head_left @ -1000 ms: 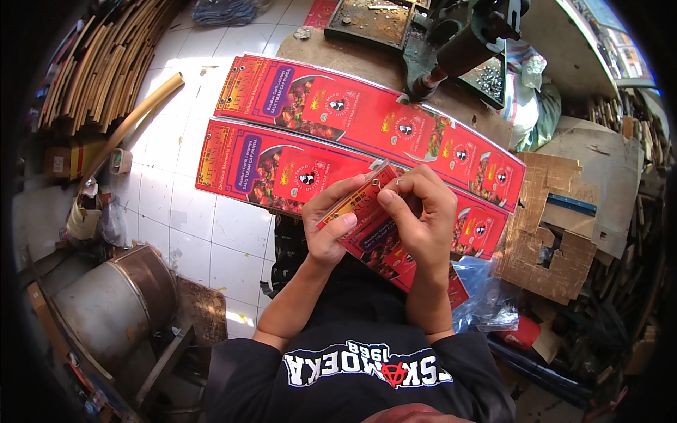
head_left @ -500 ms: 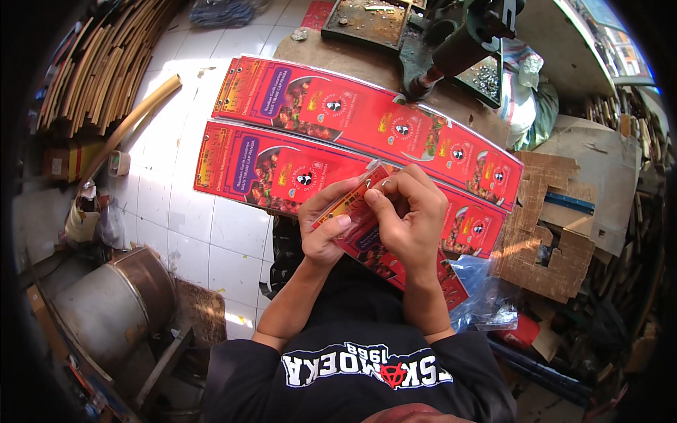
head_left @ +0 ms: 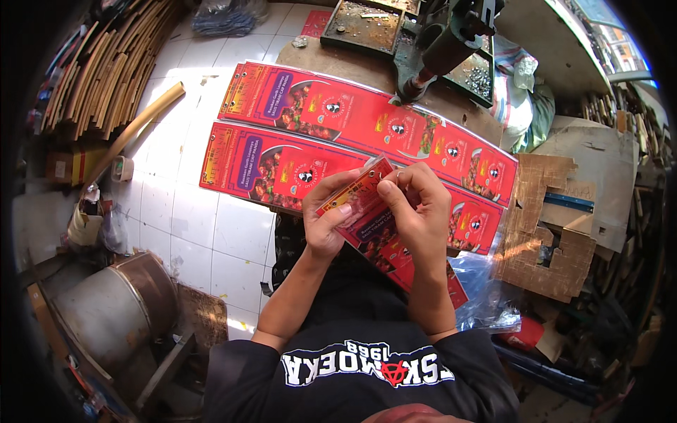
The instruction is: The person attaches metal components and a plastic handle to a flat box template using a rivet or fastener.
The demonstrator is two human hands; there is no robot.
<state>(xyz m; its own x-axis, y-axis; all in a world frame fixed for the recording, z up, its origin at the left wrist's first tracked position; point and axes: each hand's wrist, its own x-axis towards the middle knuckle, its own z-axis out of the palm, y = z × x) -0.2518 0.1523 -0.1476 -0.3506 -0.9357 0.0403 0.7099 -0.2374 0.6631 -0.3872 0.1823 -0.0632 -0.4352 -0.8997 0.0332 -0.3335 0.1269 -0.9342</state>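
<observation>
In front of my torso, my left hand (head_left: 326, 220) grips one end of a red printed cardboard strip (head_left: 386, 243), thumb on top and fingers beneath. The strip slants down to the right, passing under my right wrist. At its upper end, my right hand (head_left: 421, 211) is closed, thumb and index finger pinched together by the strip's corner. A small shiny bit shows at these fingertips; what they hold is mostly hidden. Beyond both hands lie two long stacks of similar red strips, a far stack (head_left: 367, 116) and a near stack (head_left: 271, 163), side by side on the bench.
A dark hand press (head_left: 444, 53) stands at the back of the bench (head_left: 303, 53), beside metal trays (head_left: 367, 27) of small parts. At right are a clear plastic bag (head_left: 486, 292) and cut cardboard (head_left: 546, 247). A metal drum (head_left: 116, 299) sits at left.
My right fingers have shifted slightly and now cover more of the small shiny metal piece seen before at the strip's upper end. The strip has turned a little in my left hand.
</observation>
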